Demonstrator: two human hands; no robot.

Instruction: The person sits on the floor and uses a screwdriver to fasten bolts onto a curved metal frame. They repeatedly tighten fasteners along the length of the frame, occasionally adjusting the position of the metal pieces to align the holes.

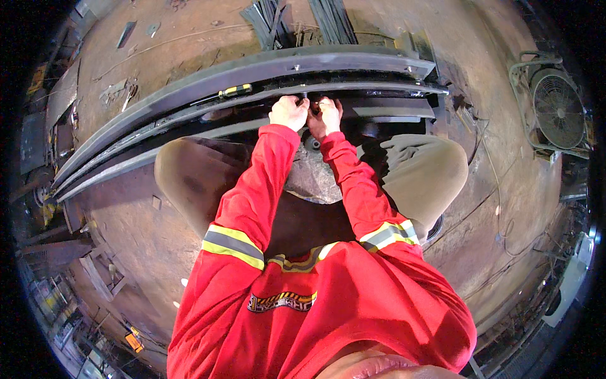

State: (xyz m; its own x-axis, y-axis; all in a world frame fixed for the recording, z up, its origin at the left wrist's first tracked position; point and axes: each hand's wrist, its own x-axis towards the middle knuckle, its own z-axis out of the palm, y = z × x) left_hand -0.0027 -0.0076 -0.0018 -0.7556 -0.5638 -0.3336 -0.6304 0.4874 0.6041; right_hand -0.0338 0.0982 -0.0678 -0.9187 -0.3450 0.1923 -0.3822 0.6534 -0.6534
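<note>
I squat over a long stack of dark curved steel strips [189, 104] lying across a rusty floor. My left hand [288, 112] is closed in a fist at the stack's near edge, next to a small upright bolt or pin [304, 96]. My right hand [326, 115] is closed right beside it, its fingers curled around something small between the two hands; what it is stays hidden. A screwdriver with a yellow and black handle [233, 91] rests on the strips, left of my hands. Red sleeves with reflective bands cover both arms.
Bundles of thin dark rods [297, 19] lie beyond the strips. A round caged fan [558, 108] stands at the right, with cables [499, 189] trailing over the floor. Metal scraps and frames [95, 265] sit at the lower left. My knees flank the work spot.
</note>
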